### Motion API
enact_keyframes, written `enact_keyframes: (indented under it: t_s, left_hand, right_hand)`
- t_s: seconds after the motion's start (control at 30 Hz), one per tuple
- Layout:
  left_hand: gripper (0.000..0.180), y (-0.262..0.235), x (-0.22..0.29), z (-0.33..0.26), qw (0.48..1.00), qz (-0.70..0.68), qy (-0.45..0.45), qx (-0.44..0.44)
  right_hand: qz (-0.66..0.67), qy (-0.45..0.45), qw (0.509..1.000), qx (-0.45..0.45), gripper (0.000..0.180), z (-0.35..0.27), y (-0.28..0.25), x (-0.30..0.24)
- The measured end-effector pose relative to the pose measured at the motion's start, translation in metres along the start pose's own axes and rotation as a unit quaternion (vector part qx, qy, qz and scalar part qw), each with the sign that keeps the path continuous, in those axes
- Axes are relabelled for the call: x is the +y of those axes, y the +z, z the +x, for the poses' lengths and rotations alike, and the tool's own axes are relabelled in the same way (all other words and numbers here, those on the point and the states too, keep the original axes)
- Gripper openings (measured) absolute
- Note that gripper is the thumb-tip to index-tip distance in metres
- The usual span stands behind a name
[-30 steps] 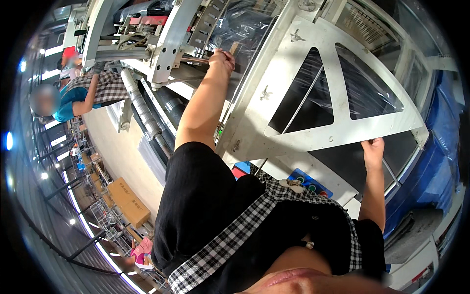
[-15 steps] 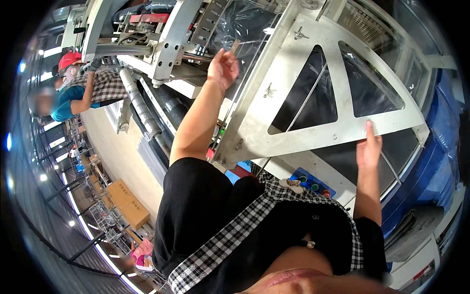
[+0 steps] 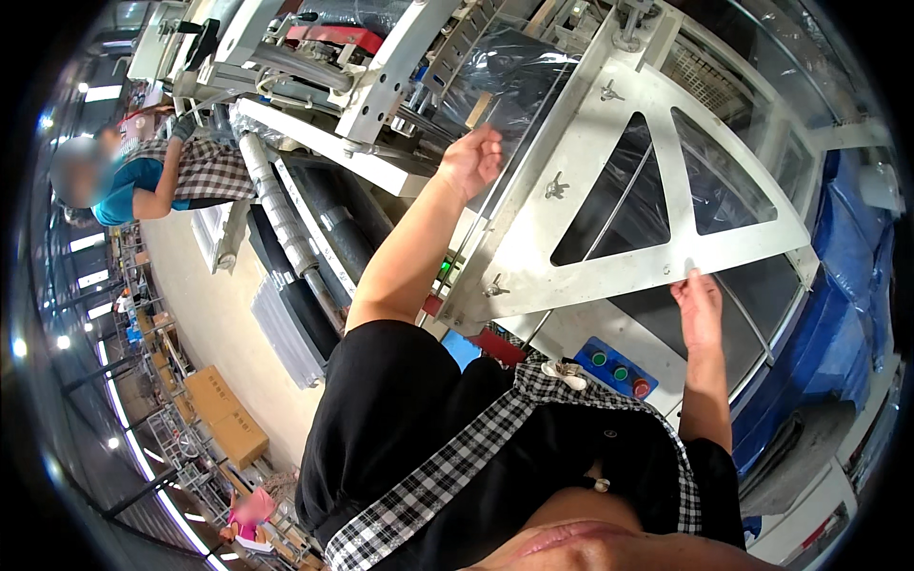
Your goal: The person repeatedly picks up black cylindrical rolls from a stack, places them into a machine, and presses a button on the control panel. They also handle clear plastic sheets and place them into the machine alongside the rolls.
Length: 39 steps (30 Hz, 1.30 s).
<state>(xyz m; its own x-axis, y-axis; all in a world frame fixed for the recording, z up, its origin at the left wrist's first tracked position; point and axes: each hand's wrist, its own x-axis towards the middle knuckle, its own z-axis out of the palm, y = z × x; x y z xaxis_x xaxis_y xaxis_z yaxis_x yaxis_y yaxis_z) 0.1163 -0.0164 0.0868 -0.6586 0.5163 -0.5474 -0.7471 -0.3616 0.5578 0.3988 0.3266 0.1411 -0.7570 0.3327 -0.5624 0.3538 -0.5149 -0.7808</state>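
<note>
Triangular openings in the white metal frame leave passage; its bars and wing bolts obstruct. Clear plastic film blocks beyond the left hand.

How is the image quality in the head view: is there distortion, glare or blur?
Head view: strong fisheye bending, so the white metal frame curves near the dark rim; the clear film by the left hand glares; the right hand is sharp; ceiling lamps at far left are overexposed.
</note>
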Motion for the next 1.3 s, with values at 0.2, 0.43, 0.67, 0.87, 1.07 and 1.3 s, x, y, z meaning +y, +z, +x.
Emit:
enact_keyframes:
  t_s: [0.2,0.43,0.67,0.87,1.07,1.3]
  left_hand:
    - [0.031,0.021,0.000,-0.002,1.000,-0.013,0.009,-0.026]
    - [0.028,0.002,-0.008,-0.013,0.986,-0.034,0.009,0.161]
    - [0.029,0.029,-0.017,-0.025,0.943,0.107,0.052,0.311]
    - [0.018,-0.082,-0.086,-0.231,0.893,0.335,0.246,0.175]
    - [0.010,-0.135,-0.141,-0.369,0.807,0.083,0.392,0.435]
    - [0.027,-0.285,-0.156,-0.387,0.719,0.209,0.252,0.613]
  right_hand:
    - [0.041,-0.099,0.990,0.089,0.018,-0.005,0.006,-0.001]
    - [0.148,-0.051,0.975,0.158,0.016,-0.015,0.040,0.000]
    - [-0.247,0.081,0.939,-0.226,0.023,-0.049,0.016,0.052]
    - [-0.305,0.095,0.884,-0.342,0.020,-0.119,-0.032,0.039]
    - [-0.209,0.009,0.895,-0.394,0.018,-0.160,0.046,-0.003]
    - [-0.395,-0.075,0.752,-0.523,0.022,-0.167,0.279,0.018]
